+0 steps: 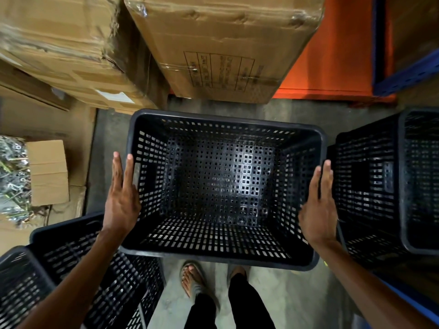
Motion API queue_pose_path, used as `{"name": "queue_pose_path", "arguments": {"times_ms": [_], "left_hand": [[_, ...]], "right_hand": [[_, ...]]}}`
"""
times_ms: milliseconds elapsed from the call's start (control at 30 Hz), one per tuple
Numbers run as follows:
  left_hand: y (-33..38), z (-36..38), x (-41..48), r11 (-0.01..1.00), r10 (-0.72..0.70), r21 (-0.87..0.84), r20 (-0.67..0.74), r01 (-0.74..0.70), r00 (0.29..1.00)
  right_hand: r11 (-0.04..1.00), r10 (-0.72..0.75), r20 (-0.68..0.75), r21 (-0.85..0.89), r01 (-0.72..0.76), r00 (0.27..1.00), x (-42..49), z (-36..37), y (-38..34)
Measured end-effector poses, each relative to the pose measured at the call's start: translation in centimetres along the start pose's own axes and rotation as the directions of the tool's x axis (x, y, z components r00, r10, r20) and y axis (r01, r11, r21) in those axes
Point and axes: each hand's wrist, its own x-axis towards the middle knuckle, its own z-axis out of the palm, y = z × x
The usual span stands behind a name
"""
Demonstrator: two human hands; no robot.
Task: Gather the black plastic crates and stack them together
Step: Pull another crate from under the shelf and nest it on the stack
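Note:
A black perforated plastic crate point(221, 184) is right below me, mouth up, between my two hands. My left hand point(122, 195) lies flat against its left wall with straight fingers. My right hand point(319, 205) lies flat against its right wall, fingers straight too. Whether the crate rests on the floor or hangs between my palms I cannot tell. Two more black crates point(78, 257) lie at the lower left, one partly under my left forearm. Another black crate point(389, 181) sits at the right, close to my right hand.
Large cardboard boxes point(223, 43) are piled ahead and to the left. A small open carton point(48, 172) with metal parts is at the left. An orange and blue rack point(380, 74) stands at the back right. My sandalled feet point(192, 279) stand on grey concrete floor.

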Motion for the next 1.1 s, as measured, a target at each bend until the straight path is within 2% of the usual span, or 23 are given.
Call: {"name": "queue_pose_path", "arguments": {"times_ms": [167,333,700,833,967,1100], "left_hand": [[-0.3,0.0,0.4,0.999,0.045,0.007,-0.007,-0.045,0.999],[0.8,-0.6,-0.3,1.0,-0.015,0.014,-0.003,0.015,1.0],[0.1,-0.3,-1.6,1.0,0.0,-0.026,0.007,0.0,1.0],[-0.7,-0.1,-2.1,0.999,-0.027,0.04,0.019,0.026,0.999],[-0.9,0.3,-1.9,0.974,-0.003,0.225,-0.005,0.004,1.0],[-0.2,0.1,-1.2,0.971,0.007,0.237,0.036,-0.015,0.999]], "right_hand": [[1.0,0.015,0.043,0.001,-0.015,0.999,0.5,0.2,0.0],[0.999,0.037,0.09,0.004,-0.037,0.995,0.0,-1.0,-0.8],[1.0,-0.006,0.059,0.016,0.005,0.998,0.2,-0.8,-0.4],[0.999,-0.026,0.011,0.03,0.026,1.0,-0.8,-0.4,-0.9],[0.998,-0.059,-0.028,-0.03,0.058,0.998,-0.9,-0.4,-0.5],[0.998,-0.043,0.01,-0.049,0.043,0.999,-0.1,-0.6,-0.3]]}}
